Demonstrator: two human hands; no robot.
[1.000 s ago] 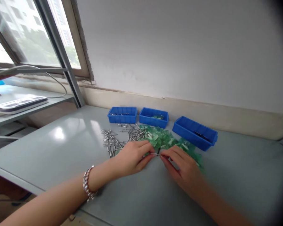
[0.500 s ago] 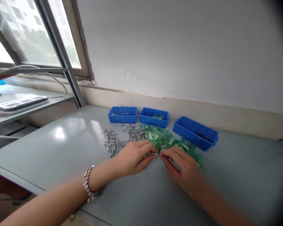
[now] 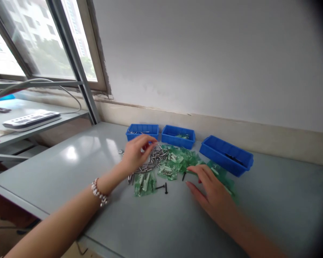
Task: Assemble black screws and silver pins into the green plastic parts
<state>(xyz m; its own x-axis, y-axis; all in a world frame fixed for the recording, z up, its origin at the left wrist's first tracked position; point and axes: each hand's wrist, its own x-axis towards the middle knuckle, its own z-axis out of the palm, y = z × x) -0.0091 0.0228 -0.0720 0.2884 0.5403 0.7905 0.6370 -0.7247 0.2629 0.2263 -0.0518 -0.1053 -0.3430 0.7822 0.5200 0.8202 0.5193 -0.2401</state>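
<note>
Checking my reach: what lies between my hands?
In the head view, steel pins, green plastic packets and black screws lie between the left hand and right hand.

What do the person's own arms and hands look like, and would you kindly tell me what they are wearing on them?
The left forearm and right forearm are bare, with no sleeves in view. The left hand and right hand wear no gloves. A silvery link bracelet circles the left wrist; nothing shows on the right wrist.

No readable text, green packets point(image 3: 144, 184) — seemingly — blurred
</note>
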